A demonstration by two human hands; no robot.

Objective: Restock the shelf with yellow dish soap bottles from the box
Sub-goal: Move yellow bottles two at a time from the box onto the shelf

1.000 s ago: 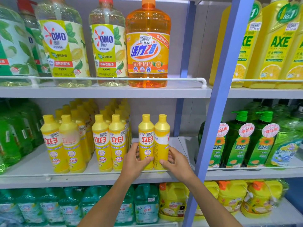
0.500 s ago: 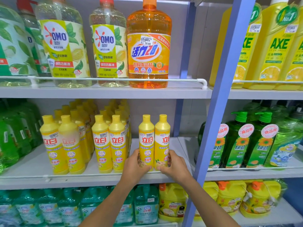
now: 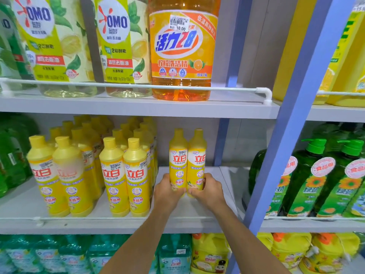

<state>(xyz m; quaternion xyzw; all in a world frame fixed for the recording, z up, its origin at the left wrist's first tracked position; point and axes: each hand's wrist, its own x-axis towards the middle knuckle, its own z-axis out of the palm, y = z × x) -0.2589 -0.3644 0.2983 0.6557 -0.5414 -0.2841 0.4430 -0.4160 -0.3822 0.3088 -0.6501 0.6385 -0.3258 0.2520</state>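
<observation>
Both hands are further in than half a second ago. The left bottle (image 3: 177, 155) and right bottle (image 3: 197, 155) now stand deeper on the middle shelf (image 3: 197, 220), upright and touching each other, set back from the front line of the stocked rows (image 3: 126, 175) at 9 o'clock. The left hand (image 3: 167, 191) has its grip wrapped low on the left bottle, the right hand (image 3: 207, 191) the same on the right bottle. The view has closed in. Orange bottle (image 3: 181, 48) at 12 o'clock, blue upright (image 3: 276, 155) at 3 o'clock
</observation>
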